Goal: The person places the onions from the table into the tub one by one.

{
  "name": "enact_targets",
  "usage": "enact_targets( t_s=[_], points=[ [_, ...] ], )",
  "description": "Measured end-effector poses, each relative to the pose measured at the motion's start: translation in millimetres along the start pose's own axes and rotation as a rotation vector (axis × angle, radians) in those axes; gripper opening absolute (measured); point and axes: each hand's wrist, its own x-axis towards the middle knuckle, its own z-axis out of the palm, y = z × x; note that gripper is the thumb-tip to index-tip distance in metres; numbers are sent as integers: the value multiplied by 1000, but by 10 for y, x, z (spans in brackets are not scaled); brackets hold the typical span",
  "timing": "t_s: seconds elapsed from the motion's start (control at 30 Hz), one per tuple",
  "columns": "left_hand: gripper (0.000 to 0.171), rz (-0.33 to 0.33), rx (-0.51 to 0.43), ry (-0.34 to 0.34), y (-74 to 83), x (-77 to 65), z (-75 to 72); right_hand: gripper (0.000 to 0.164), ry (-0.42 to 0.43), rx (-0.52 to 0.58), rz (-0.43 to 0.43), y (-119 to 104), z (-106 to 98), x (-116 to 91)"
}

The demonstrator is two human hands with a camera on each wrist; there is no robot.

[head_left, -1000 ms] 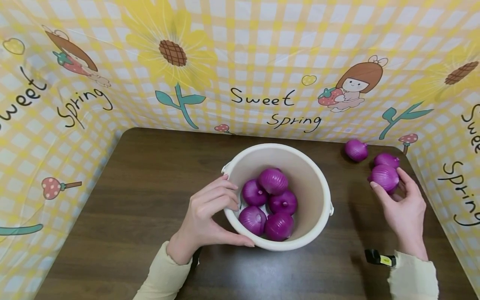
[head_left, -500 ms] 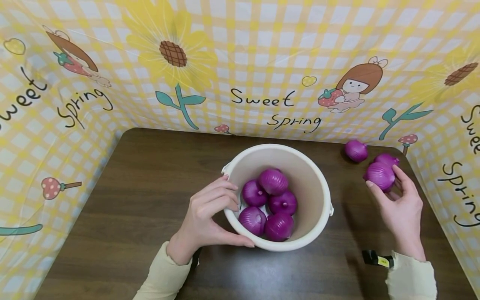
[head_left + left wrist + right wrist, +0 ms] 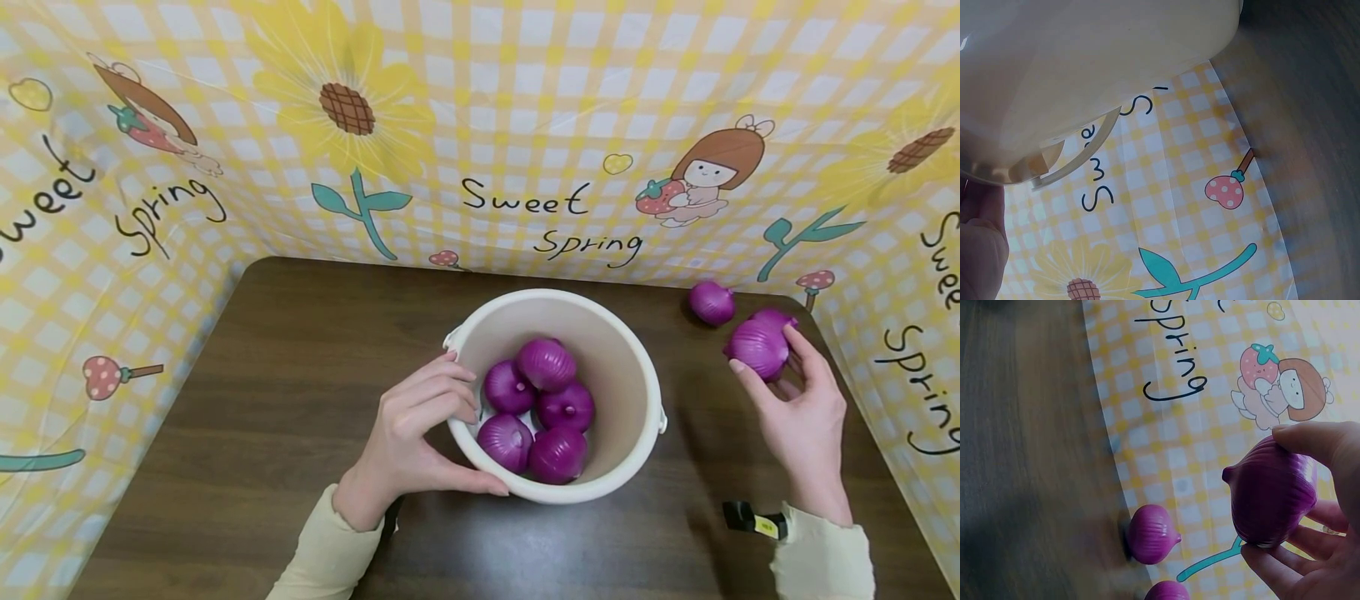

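Observation:
My left hand [image 3: 416, 429] grips the left rim of a pale bucket [image 3: 555, 493], thumb outside near the front and fingertips over the edge. Inside lie several purple onions [image 3: 546, 364]. Over at the right, my right hand [image 3: 806, 421] holds another purple onion [image 3: 757, 350] between thumb and fingers. The right wrist view shows this held onion [image 3: 1272, 494] from the side, its pointed end facing left. A second onion [image 3: 776, 317] is partly hidden behind it. Farther back stands a third onion [image 3: 712, 302]. In the left wrist view the bucket's wall [image 3: 1097, 56] and handle [image 3: 1085, 153] show.
The dark wooden table [image 3: 300, 375] is enclosed by yellow checked cloth [image 3: 517, 100] at the back and both sides. The two loose onions sit near the table's back right corner. A black strap with a yellow label [image 3: 757, 521] is at the right wrist.
My right hand has shifted slightly left with its onion, mostly in the first half second. The left hand, the bucket and the onions inside have stayed in place.

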Motion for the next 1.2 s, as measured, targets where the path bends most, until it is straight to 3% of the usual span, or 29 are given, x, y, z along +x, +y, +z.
enact_targets(
  t_s=[1.2],
  points=[
    [62, -10, 2, -4, -5, -11, 0, 76, 4, 114, -162, -343, 12, -66]
  ],
)
